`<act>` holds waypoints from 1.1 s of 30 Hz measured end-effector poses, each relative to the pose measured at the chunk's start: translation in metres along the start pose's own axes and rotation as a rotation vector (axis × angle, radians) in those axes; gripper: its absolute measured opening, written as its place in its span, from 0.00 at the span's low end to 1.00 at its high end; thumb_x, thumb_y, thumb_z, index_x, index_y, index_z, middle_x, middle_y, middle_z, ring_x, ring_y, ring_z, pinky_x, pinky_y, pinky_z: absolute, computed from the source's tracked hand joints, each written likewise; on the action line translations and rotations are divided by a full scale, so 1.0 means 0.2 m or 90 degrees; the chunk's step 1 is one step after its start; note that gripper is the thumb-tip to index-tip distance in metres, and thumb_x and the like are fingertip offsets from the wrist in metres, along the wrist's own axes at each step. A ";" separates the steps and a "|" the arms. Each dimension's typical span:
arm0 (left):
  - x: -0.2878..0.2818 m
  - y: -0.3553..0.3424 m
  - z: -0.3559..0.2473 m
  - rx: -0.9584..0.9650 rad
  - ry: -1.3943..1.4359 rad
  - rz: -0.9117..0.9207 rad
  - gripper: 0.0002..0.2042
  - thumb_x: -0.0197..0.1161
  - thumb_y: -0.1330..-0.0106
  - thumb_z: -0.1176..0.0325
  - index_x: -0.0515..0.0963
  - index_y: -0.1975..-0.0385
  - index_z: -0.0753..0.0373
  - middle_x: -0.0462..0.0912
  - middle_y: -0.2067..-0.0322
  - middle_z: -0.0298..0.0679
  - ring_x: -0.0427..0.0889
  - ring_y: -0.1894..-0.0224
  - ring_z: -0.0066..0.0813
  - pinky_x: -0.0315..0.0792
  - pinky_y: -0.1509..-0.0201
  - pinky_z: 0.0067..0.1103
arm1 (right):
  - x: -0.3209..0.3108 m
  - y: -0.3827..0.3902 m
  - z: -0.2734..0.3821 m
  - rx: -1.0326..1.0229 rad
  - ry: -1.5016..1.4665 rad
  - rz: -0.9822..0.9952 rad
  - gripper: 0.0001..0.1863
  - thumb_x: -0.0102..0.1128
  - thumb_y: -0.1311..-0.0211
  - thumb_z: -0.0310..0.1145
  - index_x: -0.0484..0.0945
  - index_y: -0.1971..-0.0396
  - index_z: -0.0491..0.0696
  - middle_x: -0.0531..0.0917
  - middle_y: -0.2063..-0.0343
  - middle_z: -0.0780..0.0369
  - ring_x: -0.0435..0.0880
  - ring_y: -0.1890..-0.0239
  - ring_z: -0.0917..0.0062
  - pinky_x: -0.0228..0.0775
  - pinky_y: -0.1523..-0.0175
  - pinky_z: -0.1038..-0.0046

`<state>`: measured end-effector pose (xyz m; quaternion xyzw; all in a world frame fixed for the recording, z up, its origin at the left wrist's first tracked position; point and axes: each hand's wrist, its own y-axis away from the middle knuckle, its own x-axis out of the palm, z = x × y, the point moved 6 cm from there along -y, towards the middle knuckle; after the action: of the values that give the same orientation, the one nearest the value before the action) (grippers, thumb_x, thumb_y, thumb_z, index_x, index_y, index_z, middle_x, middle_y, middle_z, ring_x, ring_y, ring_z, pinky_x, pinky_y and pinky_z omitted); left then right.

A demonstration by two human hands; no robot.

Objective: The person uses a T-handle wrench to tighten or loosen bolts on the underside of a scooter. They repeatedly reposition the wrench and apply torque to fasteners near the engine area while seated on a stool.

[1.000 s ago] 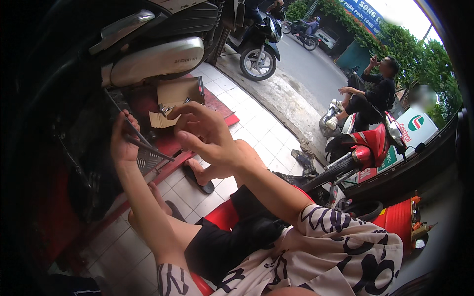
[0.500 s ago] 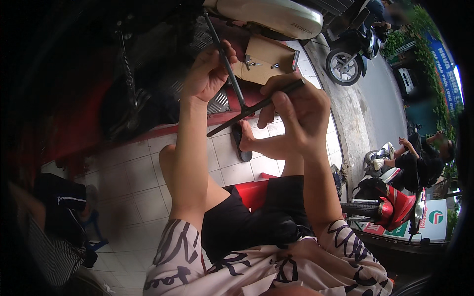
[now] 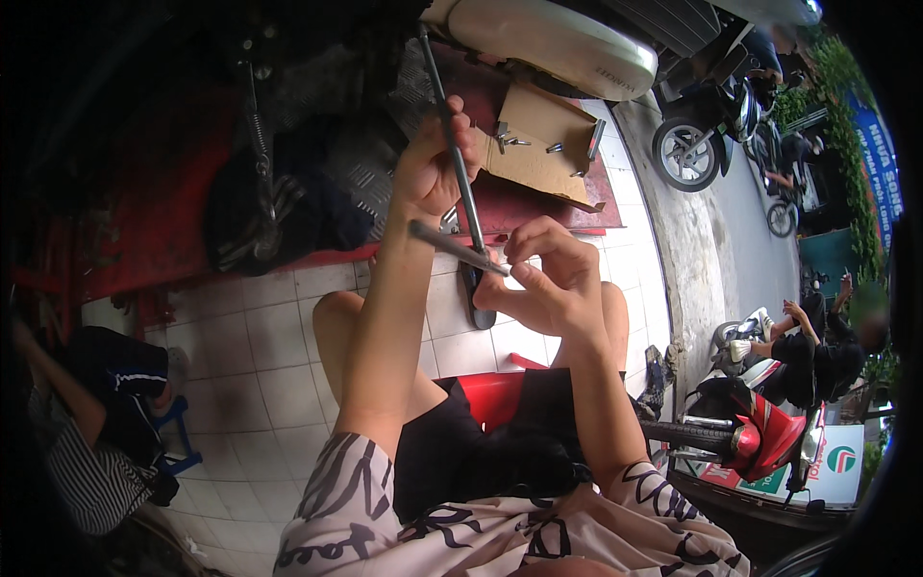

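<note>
A long, dark metal T-handle wrench slants from the motorcycle down toward me. My left hand is closed loosely around its shaft, below the upper end. At the lower end the crossbar lies across the shaft, slightly blurred by motion. Thumb and forefinger of my right hand are bent together at the crossbar's near right end, pinching it; the other fingers curl. The wrench's far tip is up by the pale motorcycle part, and what it meets there is too dark to make out.
An open cardboard box with several small metal pieces sits on the red platform. White tiles cover the floor around my legs. Another person in striped clothing is at the left. Parked motorbikes and a seated person are at right.
The wrench's crossbar has turned, its left end swinging upward over my left forearm. My right hand has shifted down and left, its grip changing to the fingertips. My left hand stays around the shaft.
</note>
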<state>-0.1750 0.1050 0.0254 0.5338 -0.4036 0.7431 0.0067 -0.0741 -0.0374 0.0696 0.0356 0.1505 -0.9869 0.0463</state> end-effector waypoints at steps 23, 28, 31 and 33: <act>0.26 0.07 -0.23 -0.097 -0.866 -0.444 0.08 0.68 0.41 0.69 0.80 0.70 0.67 0.80 0.80 0.33 0.74 0.80 0.12 0.67 0.77 0.10 | 0.26 -0.45 -0.13 0.288 -0.430 0.543 0.13 0.61 0.38 0.35 0.77 0.71 0.39 0.69 0.86 0.68 0.62 0.86 0.91 0.45 0.83 0.88; 0.70 0.10 -0.21 0.236 -1.274 -0.565 0.11 0.57 0.32 0.67 0.80 0.65 0.70 0.79 0.80 0.34 0.70 0.80 0.11 0.62 0.77 0.11 | 0.31 -0.46 -0.19 0.297 -0.453 0.574 0.11 0.60 0.36 0.33 0.76 0.71 0.40 0.72 0.86 0.67 0.59 0.88 0.93 0.46 0.84 0.88; 0.94 0.21 0.01 0.306 -1.387 -0.501 0.15 0.50 0.28 0.64 0.79 0.63 0.71 0.77 0.81 0.32 0.68 0.80 0.09 0.58 0.78 0.10 | 0.37 -0.48 -0.14 0.311 -0.532 0.605 0.11 0.57 0.35 0.33 0.75 0.70 0.40 0.72 0.85 0.68 0.59 0.89 0.93 0.47 0.84 0.88; 0.98 0.24 0.31 0.224 -1.382 -0.522 0.16 0.49 0.28 0.65 0.79 0.60 0.72 0.71 0.85 0.30 0.66 0.83 0.11 0.57 0.79 0.13 | 0.39 -0.49 -0.16 0.310 -0.541 0.573 0.13 0.60 0.37 0.36 0.74 0.71 0.41 0.71 0.86 0.69 0.59 0.90 0.94 0.47 0.84 0.91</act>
<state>-0.2312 -0.0482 0.1593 0.9712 0.1126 -0.1139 -0.1762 -0.1590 0.0595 0.0614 -0.2879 -0.1375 -0.8054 0.4996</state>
